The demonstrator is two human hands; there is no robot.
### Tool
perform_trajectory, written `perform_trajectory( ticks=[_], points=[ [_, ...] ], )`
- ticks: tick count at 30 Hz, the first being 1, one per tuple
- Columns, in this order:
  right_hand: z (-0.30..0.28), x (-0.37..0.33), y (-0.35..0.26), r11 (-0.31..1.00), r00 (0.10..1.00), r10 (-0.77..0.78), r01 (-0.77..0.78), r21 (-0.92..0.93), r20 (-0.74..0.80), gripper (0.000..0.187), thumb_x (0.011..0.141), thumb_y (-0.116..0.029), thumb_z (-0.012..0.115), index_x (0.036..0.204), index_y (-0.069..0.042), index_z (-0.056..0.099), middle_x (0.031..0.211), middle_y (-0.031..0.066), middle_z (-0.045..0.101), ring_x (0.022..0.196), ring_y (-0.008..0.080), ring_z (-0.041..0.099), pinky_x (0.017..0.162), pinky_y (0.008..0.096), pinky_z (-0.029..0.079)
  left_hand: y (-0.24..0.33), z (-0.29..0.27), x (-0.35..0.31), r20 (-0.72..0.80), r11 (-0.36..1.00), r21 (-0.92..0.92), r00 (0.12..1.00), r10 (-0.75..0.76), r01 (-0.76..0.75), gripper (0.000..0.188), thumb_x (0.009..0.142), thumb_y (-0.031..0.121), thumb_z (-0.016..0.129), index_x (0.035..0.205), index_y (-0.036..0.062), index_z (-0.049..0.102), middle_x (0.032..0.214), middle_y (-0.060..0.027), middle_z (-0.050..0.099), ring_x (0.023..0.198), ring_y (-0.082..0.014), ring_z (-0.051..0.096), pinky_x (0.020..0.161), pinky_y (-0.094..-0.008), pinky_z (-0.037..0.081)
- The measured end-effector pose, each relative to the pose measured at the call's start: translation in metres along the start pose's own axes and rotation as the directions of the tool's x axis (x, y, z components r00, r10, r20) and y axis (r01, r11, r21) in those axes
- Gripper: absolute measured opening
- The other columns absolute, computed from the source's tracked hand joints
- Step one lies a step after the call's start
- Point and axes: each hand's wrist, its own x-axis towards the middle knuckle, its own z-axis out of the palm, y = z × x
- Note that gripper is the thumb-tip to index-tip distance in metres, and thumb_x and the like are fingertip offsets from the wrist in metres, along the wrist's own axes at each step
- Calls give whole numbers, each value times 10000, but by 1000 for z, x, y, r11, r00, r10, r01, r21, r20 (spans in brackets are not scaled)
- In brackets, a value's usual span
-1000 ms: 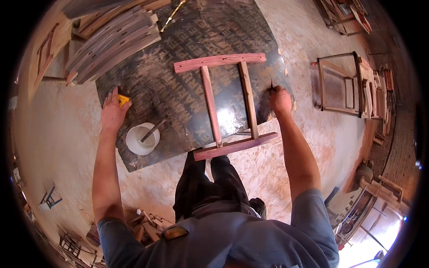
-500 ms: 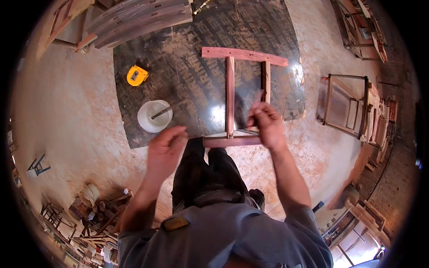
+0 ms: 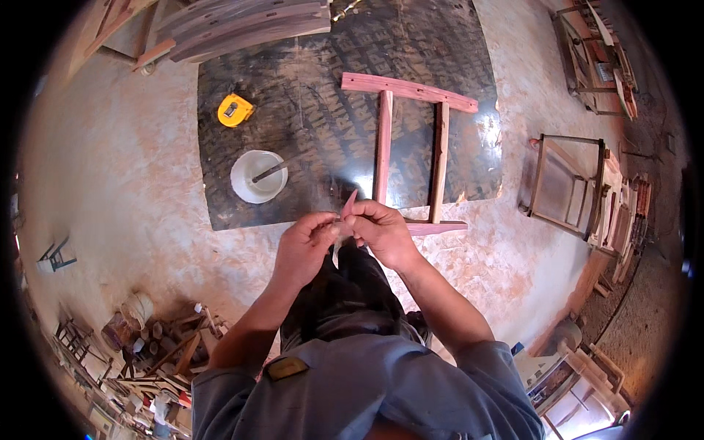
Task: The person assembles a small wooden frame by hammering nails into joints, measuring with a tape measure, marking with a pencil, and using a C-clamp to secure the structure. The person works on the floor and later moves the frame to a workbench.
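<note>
My two hands meet over the near edge of the dark board. A thin, pointed pink wood sliver [image 3: 350,203] sticks up from the pinched fingers of my right hand [image 3: 380,231]. Close against it, my left hand [image 3: 306,240] is closed in a pinch; what its fingertips hold, if anything, is too small to make out. Just beyond and to the right lies a wooden frame of reddish bars [image 3: 411,89], two long rails joined by two crosspieces. My right hand covers part of its near rail [image 3: 440,228].
On the dark board [image 3: 323,125] stand a white bowl [image 3: 246,192] with a stick in it and a yellow tape measure [image 3: 235,111]. Slotted wooden boards [image 3: 249,33] lie stacked at far left. Wooden frames [image 3: 568,180] stand at right, and wood scraps [image 3: 158,352] fill the lower left.
My right hand has moved left, off the frame, and my left hand has come right to meet it. The pink sliver now shows plainly between them.
</note>
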Motion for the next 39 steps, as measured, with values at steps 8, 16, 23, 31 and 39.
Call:
perform_trajectory(
  ticks=[8,16,23,31,39],
  points=[
    [-2,-1,22,987,986,-108,122,-105,130,132,932,-48,592,1037,12,647,890,27,614,818,96,590,724,256,477,-6,7,-10,172,796,-532,957,-232,288,174,952,163,572,1041,20,618,887,-48,662,745,-126,640,615,-240,492],
    [15,23,-18,999,999,1,-3,-53,-37,465,894,-179,659,1278,25,494,878,16,580,665,73,533,569,240,451,-25,-38,-20,-87,961,-277,996,-7,-17,150,976,163,536,962,27,598,880,-59,648,734,-137,630,627,-268,500],
    [36,89,-30,1000,1000,-11,12,-22,22,667,882,-216,687,1400,24,341,858,60,581,599,118,542,498,255,441,-40,-100,-8,-500,922,-302,864,66,-245,159,976,180,570,957,26,609,864,-38,647,725,-110,611,620,-242,482],
    [64,102,-22,995,998,-10,16,-94,69,348,895,-153,667,1209,-36,571,791,9,604,596,86,539,510,245,438,-58,-114,9,-510,962,-206,859,49,-178,163,960,183,590,986,26,625,890,-46,649,763,-126,620,613,-249,486],
    [81,73,-28,476,753,-535,644,-600,384,186,865,-87,653,1043,-32,660,835,121,621,762,256,621,688,343,500,-61,-119,21,-520,978,-116,850,88,-172,189,955,200,611,1011,23,643,892,-41,630,766,-106,609,624,-245,491]
  ],
)
